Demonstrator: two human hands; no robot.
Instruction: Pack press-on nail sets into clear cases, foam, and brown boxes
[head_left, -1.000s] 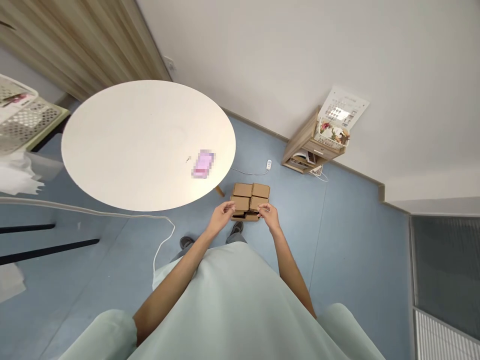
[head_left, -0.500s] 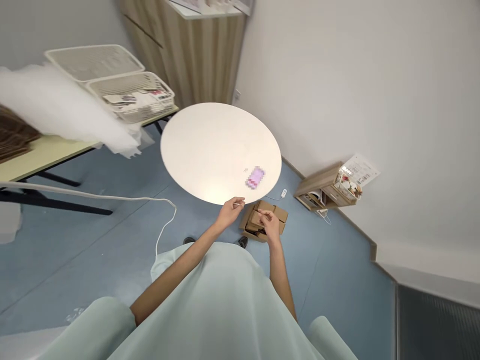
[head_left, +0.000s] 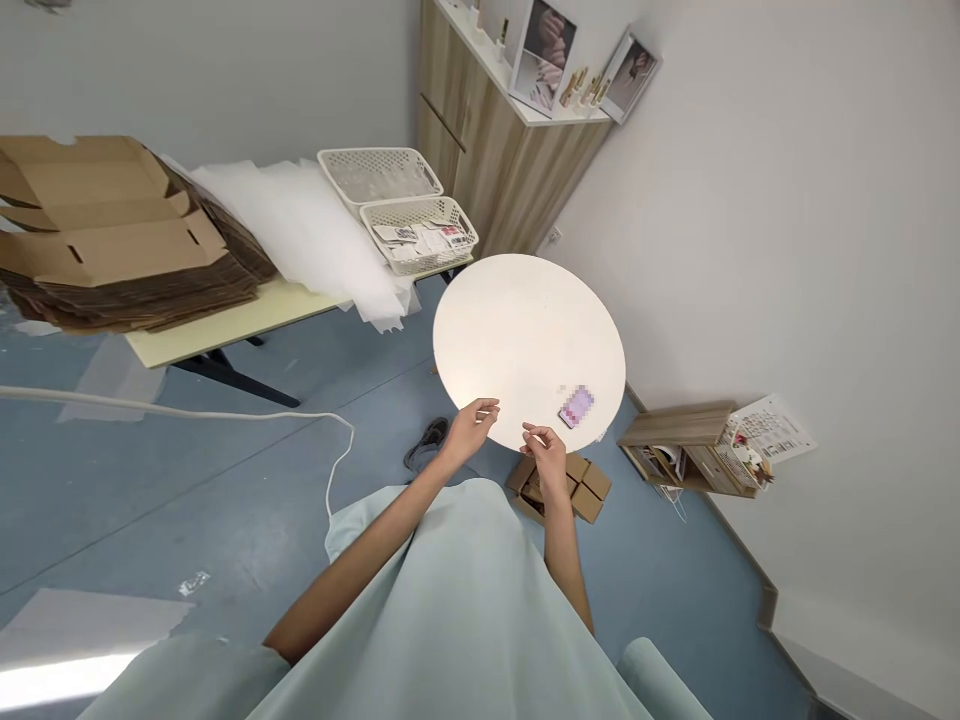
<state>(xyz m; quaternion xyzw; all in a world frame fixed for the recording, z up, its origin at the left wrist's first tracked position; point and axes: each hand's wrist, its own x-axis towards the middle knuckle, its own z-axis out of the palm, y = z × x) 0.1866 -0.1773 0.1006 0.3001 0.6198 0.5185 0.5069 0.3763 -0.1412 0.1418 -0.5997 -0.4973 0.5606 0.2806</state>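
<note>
My left hand (head_left: 469, 432) is over the near edge of the round white table (head_left: 517, 320), its fingers loosely bent with gaps between them. Level with it, a short way to the right, is my right hand (head_left: 547, 458), thumb and fingers slightly parted near the table's rim. I see nothing held in either hand. A phone-shaped thing (head_left: 576, 406), blurred pink and purple, lies on the tabletop just beyond my right hand. Below the rim, partly behind my right hand and forearm, a cardboard box (head_left: 589, 490) sits on the floor.
On a side table (head_left: 225, 318) at left lie stacked flat cardboard boxes (head_left: 120, 240), white foam sheets (head_left: 300, 230) and white baskets (head_left: 418, 235). A wooden cabinet (head_left: 487, 150) stands behind. A small shelf (head_left: 690, 445) is by the right wall. A white cable (head_left: 187, 410) crosses the left.
My view has turned left, so the table and shelf sit further right and lower. The stacked cardboard has come into view. My hands are now over the table's near edge.
</note>
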